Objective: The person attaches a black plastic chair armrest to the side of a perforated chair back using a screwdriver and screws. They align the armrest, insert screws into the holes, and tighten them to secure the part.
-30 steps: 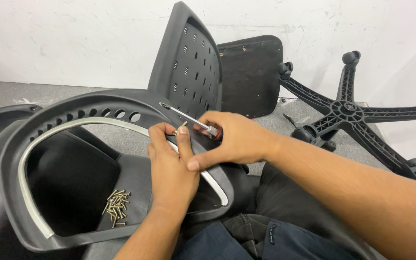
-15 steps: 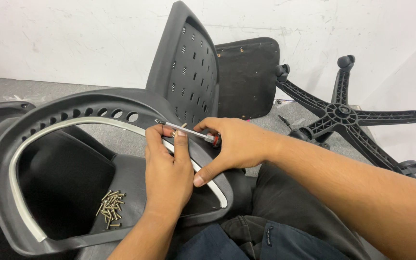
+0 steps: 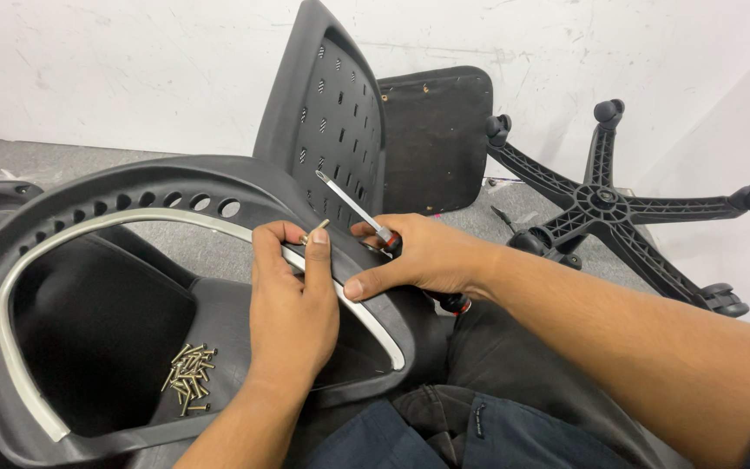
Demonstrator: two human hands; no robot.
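Two hands on one big black chair frame [image 3: 132, 187] lying across the lap, pale trim strip along its inner rim. Right hand [image 3: 418, 256] is closed round a screwdriver [image 3: 353, 204], whose shaft slants up and to the left, tip in the air above the frame. Left hand [image 3: 292, 300] pinches a screw [image 3: 314, 231] between thumb and forefinger just left of the shaft, down at the rim. Spare screws [image 3: 188, 378] sit piled on the seat below. Grey floor, white wall, wheeled base [image 3: 605, 204] off to the right.
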